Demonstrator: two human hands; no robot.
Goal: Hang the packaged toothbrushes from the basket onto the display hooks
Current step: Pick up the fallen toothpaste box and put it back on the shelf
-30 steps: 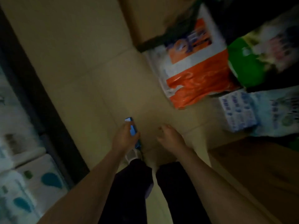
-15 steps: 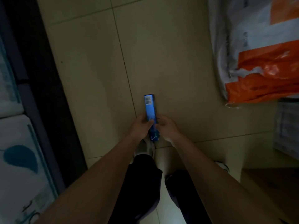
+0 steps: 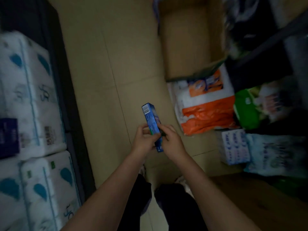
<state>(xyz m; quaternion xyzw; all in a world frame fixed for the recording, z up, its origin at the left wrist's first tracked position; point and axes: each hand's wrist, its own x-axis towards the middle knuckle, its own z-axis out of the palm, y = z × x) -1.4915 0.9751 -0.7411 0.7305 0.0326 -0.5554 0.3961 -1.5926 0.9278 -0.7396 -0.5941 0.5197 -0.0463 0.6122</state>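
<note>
A long blue toothbrush package (image 3: 150,116) with a barcode label at its far end stands out over the tiled floor, tilted a little to the left. My left hand (image 3: 144,139) grips its lower part from the left, fingers curled round it. My right hand (image 3: 171,139) holds the same lower part from the right. The package's near end is hidden between my hands. No basket or display hooks are in view.
White tissue packs (image 3: 30,97) fill a dark shelf on the left. An open cardboard box (image 3: 190,39) lies ahead on the right, with an orange-and-white bag (image 3: 206,110), a green pack (image 3: 246,109) and blue-white packs (image 3: 235,145) beside it. Beige floor tiles (image 3: 106,80) run between them.
My right hand has joined my left on the blue package. The view has swung up, bringing the cardboard box and the left shelf into sight.
</note>
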